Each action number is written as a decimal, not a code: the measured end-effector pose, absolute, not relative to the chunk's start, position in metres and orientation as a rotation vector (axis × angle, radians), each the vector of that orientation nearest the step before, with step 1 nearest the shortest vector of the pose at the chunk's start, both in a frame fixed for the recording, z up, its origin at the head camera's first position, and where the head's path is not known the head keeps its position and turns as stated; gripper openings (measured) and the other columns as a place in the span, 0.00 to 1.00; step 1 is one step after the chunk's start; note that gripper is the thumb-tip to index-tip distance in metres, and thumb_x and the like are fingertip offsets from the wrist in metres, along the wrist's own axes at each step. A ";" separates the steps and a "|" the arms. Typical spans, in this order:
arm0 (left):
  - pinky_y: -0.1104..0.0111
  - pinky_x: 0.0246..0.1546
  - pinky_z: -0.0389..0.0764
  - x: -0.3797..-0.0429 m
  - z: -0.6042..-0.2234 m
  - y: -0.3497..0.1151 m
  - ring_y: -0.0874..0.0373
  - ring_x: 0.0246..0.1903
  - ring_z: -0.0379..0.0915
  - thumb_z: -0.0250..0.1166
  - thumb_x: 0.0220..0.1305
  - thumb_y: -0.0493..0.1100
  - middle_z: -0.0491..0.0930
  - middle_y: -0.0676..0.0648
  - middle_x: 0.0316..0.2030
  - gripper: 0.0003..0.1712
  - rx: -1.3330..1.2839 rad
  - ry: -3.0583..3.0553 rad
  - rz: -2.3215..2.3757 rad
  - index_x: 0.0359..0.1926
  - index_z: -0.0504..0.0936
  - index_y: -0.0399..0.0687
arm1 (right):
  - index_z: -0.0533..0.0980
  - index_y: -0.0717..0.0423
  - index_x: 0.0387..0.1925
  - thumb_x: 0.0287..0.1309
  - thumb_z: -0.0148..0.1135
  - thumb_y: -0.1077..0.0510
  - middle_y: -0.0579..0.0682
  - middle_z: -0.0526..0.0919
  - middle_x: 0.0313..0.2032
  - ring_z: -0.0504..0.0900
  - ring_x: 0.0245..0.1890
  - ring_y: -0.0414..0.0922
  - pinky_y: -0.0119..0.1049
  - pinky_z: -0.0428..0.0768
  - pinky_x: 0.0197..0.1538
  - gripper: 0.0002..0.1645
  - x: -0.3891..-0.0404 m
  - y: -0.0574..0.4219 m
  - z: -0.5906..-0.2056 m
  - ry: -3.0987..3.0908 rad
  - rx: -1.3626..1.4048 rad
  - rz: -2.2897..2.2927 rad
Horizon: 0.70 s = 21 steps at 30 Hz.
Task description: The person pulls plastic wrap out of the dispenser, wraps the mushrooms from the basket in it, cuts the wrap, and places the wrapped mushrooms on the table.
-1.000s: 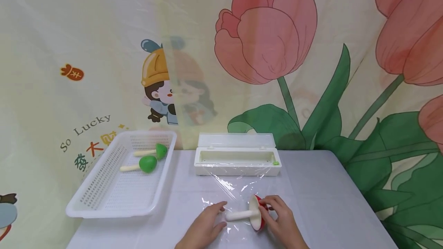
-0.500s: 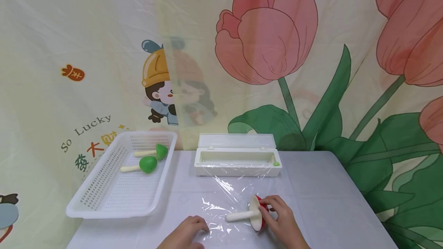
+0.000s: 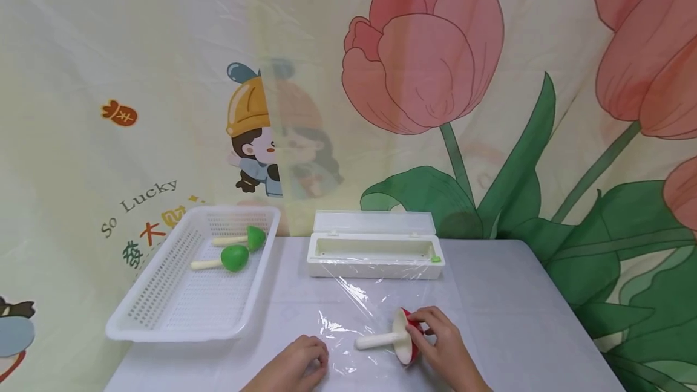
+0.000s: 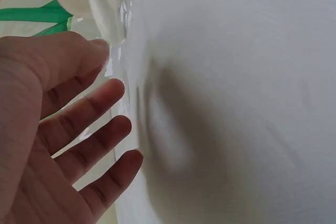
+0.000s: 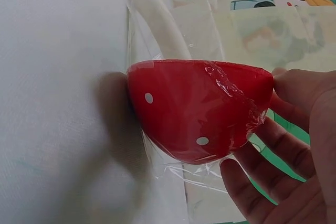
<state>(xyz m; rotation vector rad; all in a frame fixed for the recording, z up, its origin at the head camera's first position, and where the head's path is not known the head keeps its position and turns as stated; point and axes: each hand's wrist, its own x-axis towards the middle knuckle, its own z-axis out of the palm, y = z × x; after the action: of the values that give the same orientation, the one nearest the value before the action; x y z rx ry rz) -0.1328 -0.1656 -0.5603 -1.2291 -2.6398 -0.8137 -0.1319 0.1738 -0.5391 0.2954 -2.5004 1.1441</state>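
Note:
A toy mushroom (image 3: 376,340) with a white stem and red cap lies sideways on clear plastic film (image 3: 343,325). My right hand (image 3: 443,343) holds it by the cap between thumb and fingers. White dots mark the red cap (image 5: 189,114) in the right wrist view, and a creased strip of film clings across it. The stem points left, toward my left hand (image 3: 296,365), which is at the film's left side. In the left wrist view this hand (image 4: 68,119) has its fingers apart and loosely bent, with nothing in them.
Behind the mushroom stands a white film dispenser box (image 3: 376,270), lid raised, a green slider (image 3: 435,259) at its right end; film runs from it toward me. A white perforated basket (image 3: 117,330) at left holds two green-capped toy mushrooms (image 3: 235,258). A printed curtain (image 3: 305,29) hangs behind.
My left hand has left the stem end and moved left and toward me, its fingers relaxing. My right hand stays on the red cap, and the mushroom has hardly moved.

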 end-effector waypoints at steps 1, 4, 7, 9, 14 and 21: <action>0.74 0.42 0.77 -0.133 -0.559 -0.164 0.69 0.41 0.71 0.71 0.64 0.42 0.80 0.63 0.38 0.08 -1.212 -2.618 -0.823 0.33 0.80 0.61 | 0.84 0.47 0.38 0.52 0.79 0.64 0.31 0.79 0.39 0.81 0.39 0.31 0.29 0.85 0.38 0.14 -0.132 0.174 -0.538 -2.513 0.290 1.142; 0.74 0.44 0.77 -0.136 -0.554 -0.160 0.69 0.42 0.72 0.69 0.67 0.41 0.78 0.64 0.38 0.08 -1.165 -2.581 -0.872 0.37 0.78 0.61 | 0.84 0.47 0.38 0.52 0.79 0.64 0.31 0.79 0.39 0.80 0.39 0.31 0.29 0.85 0.38 0.14 -0.133 0.174 -0.537 -2.527 0.293 1.137; 0.72 0.47 0.79 -0.140 -0.547 -0.153 0.66 0.42 0.76 0.68 0.68 0.39 0.79 0.63 0.39 0.09 -1.128 -2.543 -0.932 0.40 0.77 0.58 | 0.84 0.47 0.37 0.51 0.79 0.65 0.32 0.80 0.39 0.81 0.39 0.31 0.29 0.85 0.37 0.14 -0.134 0.174 -0.537 -2.517 0.320 1.137; 0.71 0.46 0.80 -0.145 -0.543 -0.149 0.63 0.42 0.78 0.67 0.68 0.38 0.80 0.61 0.40 0.09 -1.109 -2.523 -0.969 0.41 0.77 0.57 | 0.84 0.48 0.37 0.51 0.79 0.65 0.33 0.80 0.39 0.81 0.39 0.31 0.29 0.85 0.37 0.14 -0.135 0.175 -0.537 -2.505 0.344 1.133; 0.70 0.43 0.81 -0.157 -0.537 -0.137 0.61 0.40 0.78 0.66 0.70 0.39 0.80 0.59 0.37 0.06 -1.017 -2.499 -0.999 0.41 0.78 0.55 | 0.84 0.51 0.37 0.51 0.79 0.65 0.35 0.80 0.39 0.81 0.39 0.32 0.30 0.85 0.36 0.13 -0.135 0.175 -0.536 -2.489 0.375 1.128; 0.69 0.41 0.80 -0.174 -0.533 -0.120 0.59 0.40 0.77 0.64 0.72 0.40 0.81 0.57 0.39 0.03 -0.800 -2.594 -1.058 0.40 0.78 0.55 | 0.84 0.47 0.36 0.51 0.79 0.65 0.35 0.81 0.38 0.81 0.38 0.32 0.28 0.83 0.35 0.14 -0.135 0.174 -0.533 -2.532 0.329 1.163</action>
<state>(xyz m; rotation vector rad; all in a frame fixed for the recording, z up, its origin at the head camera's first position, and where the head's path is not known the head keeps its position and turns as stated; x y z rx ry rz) -0.1741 -0.1201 -0.5332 -0.7997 -2.5941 -1.0576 -0.1352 0.1739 -0.5327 0.3289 -2.5320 1.1632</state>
